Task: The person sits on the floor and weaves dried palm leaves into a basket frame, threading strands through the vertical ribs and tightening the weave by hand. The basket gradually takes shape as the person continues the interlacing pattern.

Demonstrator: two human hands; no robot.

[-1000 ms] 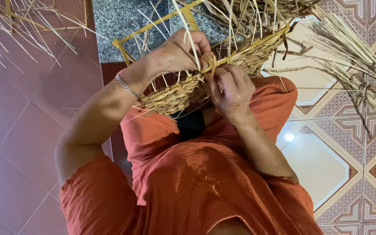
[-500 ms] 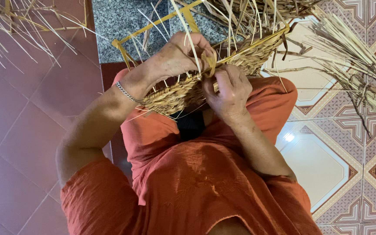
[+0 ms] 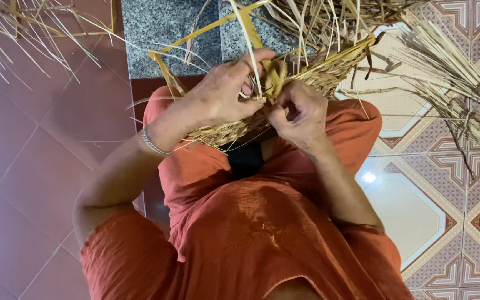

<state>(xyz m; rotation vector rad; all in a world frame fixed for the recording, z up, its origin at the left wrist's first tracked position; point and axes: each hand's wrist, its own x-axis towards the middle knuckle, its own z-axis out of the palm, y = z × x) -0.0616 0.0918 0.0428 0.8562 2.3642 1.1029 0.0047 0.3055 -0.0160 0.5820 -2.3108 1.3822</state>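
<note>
Both grips pinch straw strands at the woven basket (image 3: 306,72) rim; left hand (image 3: 223,94) and right hand (image 3: 301,114) have closed together since before.

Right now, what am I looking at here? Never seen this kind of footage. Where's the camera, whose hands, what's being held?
There is no machine: one camera worn on a person's head looks down at their own lap and bare hands. The person, in orange clothes, sits over a tiled floor. The left hand, with a bracelet at the wrist, and the right hand both grip the rim of a half-woven straw basket resting on the knees. Their fingers pinch pale straw strands at the edge. Yellow frame strips stick out of the weave. Loose straw bundles lie on the floor nearby.
</note>
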